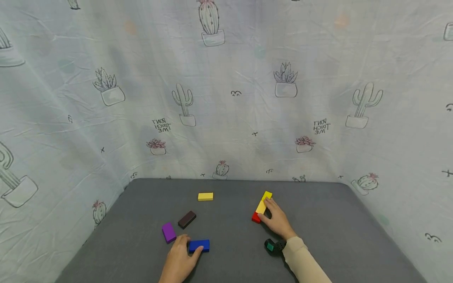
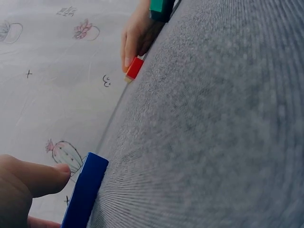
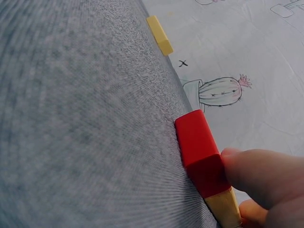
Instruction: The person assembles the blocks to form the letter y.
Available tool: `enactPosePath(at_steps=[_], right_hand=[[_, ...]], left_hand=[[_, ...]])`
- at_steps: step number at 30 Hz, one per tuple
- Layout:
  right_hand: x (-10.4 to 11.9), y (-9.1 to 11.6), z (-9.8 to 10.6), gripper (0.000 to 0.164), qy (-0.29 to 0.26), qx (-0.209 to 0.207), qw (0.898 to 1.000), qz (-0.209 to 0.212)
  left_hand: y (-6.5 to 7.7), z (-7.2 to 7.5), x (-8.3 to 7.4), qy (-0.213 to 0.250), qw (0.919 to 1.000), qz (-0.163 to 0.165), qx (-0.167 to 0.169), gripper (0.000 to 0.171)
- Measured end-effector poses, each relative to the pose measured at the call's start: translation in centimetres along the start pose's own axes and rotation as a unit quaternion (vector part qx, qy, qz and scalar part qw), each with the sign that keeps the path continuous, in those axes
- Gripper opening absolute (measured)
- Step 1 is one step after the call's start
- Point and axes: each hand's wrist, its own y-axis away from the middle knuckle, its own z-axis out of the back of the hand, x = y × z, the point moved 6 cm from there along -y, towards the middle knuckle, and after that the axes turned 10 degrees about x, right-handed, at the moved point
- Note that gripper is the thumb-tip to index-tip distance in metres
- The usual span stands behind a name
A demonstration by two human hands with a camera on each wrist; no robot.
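My left hand (image 1: 178,257) is spread around a blue block (image 1: 199,246), fingers by its left end and thumb over its near right part. In the left wrist view, a gap shows between the thumb (image 2: 52,178) and the blue block (image 2: 85,190). On the right, a red block (image 1: 256,217), a pale yellow block (image 1: 260,207) and a bright yellow block (image 1: 267,194) form a slanted row, end to end. My right hand (image 1: 277,222) rests along it. Its thumb (image 3: 247,166) touches the red block (image 3: 197,137); its fingers are spread toward the bright yellow end.
A purple block (image 1: 169,232) and a dark brown block (image 1: 186,219) lie just beyond my left hand. Farther back is another yellow block (image 1: 205,196). A cactus-print curtain (image 1: 240,118) hangs behind the grey tabletop (image 1: 226,220). A black and green device (image 1: 274,247) is at my right wrist.
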Motion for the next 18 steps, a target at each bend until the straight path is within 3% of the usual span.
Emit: enactPosePath(at_steps=[18], right_hand=[[0.2,0.12,-0.01,0.07,-0.006,-0.001,1.0,-0.003]], left_hand=[[-0.11,-0.79,-0.8,-0.034,0.9989,0.011,0.031,0.079]])
